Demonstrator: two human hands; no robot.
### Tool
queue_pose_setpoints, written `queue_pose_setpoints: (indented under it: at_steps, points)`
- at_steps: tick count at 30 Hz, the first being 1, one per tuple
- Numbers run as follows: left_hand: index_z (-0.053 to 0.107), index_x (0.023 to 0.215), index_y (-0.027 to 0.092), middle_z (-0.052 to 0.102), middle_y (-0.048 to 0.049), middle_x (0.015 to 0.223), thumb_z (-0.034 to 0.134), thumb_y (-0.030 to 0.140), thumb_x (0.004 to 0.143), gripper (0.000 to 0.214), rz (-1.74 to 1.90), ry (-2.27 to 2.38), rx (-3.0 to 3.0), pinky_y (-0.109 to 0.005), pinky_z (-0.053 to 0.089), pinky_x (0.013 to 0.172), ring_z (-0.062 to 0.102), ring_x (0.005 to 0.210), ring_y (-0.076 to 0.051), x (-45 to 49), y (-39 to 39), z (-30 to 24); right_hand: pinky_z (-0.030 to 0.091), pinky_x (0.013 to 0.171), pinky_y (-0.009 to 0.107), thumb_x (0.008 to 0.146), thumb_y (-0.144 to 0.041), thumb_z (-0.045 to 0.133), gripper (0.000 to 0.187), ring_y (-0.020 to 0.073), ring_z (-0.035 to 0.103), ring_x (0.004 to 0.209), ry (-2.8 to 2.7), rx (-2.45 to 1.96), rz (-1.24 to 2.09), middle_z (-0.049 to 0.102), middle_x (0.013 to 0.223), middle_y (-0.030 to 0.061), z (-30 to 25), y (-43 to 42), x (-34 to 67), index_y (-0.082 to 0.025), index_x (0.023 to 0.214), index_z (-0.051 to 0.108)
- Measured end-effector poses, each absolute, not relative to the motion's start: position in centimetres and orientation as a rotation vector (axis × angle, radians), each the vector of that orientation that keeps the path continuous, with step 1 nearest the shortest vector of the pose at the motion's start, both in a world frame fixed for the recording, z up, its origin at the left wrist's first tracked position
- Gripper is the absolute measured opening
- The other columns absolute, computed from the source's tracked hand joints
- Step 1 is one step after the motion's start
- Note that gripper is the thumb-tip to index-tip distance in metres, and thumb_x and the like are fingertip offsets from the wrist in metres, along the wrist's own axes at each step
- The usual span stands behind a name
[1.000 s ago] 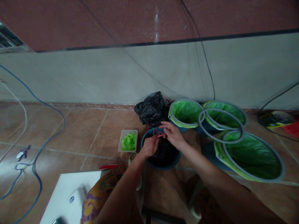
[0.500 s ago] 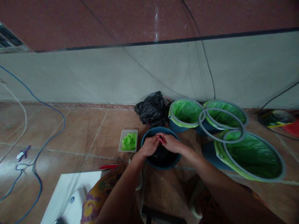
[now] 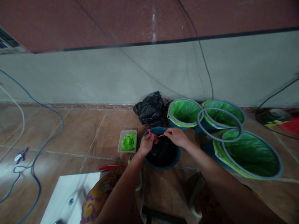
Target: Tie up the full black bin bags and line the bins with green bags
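A blue bin [image 3: 162, 166] stands on the floor between my feet and the wall, with a black garbage bag [image 3: 163, 152] inside it. Over the bin's left rim, my left hand [image 3: 146, 143] is closed on a red drawstring [image 3: 160, 135]. Part of that string loops above the fingers. My right hand [image 3: 175, 136], over the right side of the bin, pinches the other end and holds it stretched between both hands. Where the string joins the bag is hard to make out.
Bins with green liners [image 3: 184, 112] stand to the right, a loose grey ring [image 3: 201, 126] lying across them. A black plastic bundle [image 3: 150, 107] sits by the wall. Left are a tub [image 3: 119, 146] of green plastic, a white board [image 3: 67, 189] and a blue hose [image 3: 52, 140].
My hands were together over the bin and have moved apart, left hand leftward and right hand rightward. The red drawstring now stretches between them.
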State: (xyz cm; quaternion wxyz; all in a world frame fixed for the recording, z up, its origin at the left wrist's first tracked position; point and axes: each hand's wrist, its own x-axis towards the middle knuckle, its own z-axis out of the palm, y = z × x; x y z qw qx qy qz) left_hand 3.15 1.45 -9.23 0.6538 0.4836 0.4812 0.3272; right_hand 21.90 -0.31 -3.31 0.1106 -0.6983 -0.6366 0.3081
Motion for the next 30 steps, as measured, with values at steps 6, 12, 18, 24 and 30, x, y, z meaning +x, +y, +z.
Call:
queue_pose_setpoints:
  at_steps: [6,12,18,24,30]
  points:
    - [0.071,0.075,0.013,0.07,-0.0042,0.067,0.071,0.04,0.076,0.026,0.822,1.093,0.919,-0.025,0.048,0.064,0.061,0.059,-0.012,2.8,1.4,-8.8,0.028,0.052,0.024,0.085,-0.037,0.056,0.028,0.0101,0.048,0.053,-1.872,-1.862,1.248,0.06,0.059,-0.0017,-3.1,-1.1,22.4,-0.016,0.071,0.07]
    - [0.074,0.069,0.016,0.07,-0.0014,0.068,0.08,0.023,0.058,0.015,0.853,1.109,0.958,-0.026,0.047,0.069,0.06,0.064,-0.013,2.6,1.2,-8.4,0.03,0.053,0.022,0.084,-0.028,0.057,0.022,0.0095,0.048,0.054,-2.013,-1.882,1.365,0.06,0.058,-0.0015,-3.7,-1.6,21.5,-0.015,0.074,0.071]
    - [0.073,0.07,0.018,0.068,0.001,0.066,0.07,0.014,0.063,0.009,0.866,1.143,1.14,-0.025,0.046,0.068,0.059,0.064,-0.013,2.4,1.4,-9.0,0.035,0.058,0.022,0.088,-0.025,0.054,0.023,0.012,0.058,0.063,-2.115,-1.959,1.35,0.069,0.068,0.0024,-3.2,-1.6,20.7,-0.016,0.083,0.074]
    - [0.075,0.085,0.017,0.072,-0.0008,0.076,0.064,0.013,0.072,0.018,0.748,1.081,1.391,-0.025,0.049,0.073,0.062,0.069,-0.013,2.2,1.3,-9.2,0.044,0.077,0.027,0.09,-0.023,0.054,0.023,0.02,0.067,0.092,-2.068,-2.11,1.039,0.075,0.098,0.0078,-4.2,-1.5,20.9,-0.018,0.095,0.076]
    - [0.075,0.096,0.019,0.076,-0.0033,0.093,0.061,0.012,0.077,0.025,0.703,1.038,1.543,-0.029,0.053,0.085,0.068,0.084,-0.016,2.2,1.2,-9.4,0.043,0.098,0.03,0.09,-0.015,0.05,0.03,0.0207,0.062,0.113,-1.965,-1.9,0.962,0.07,0.121,0.0091,-5.1,-1.1,20.1,-0.018,0.114,0.07]
